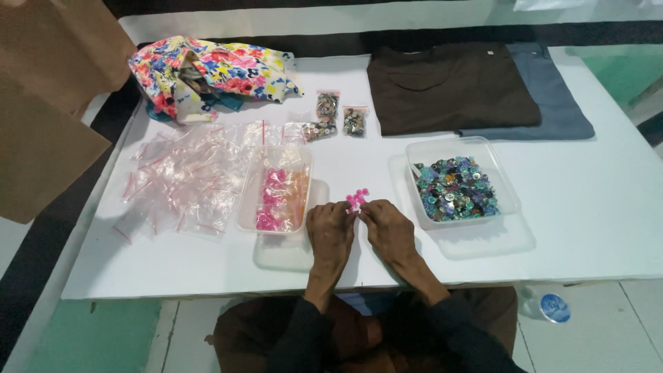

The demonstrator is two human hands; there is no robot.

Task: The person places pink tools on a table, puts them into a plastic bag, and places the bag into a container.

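My left hand (330, 231) and my right hand (388, 228) rest side by side on the white table (587, 221), fingertips meeting at a small cluster of pink buttons (357, 198). Whether the fingers pinch a button or a small bag cannot be told. Left of my left hand stands a clear plastic tub (275, 188) holding small bags of pink and orange buttons. Right of my right hand is a second clear tub (461, 181) full of mixed coloured buttons.
A heap of small clear zip bags (185, 176) lies at the left. Three filled button bags (336, 114) sit behind the tubs. A floral cloth bag (207, 72), a brown shirt (449, 86) and a grey garment (556, 97) lie at the back. Brown paper (48, 97) stands left.
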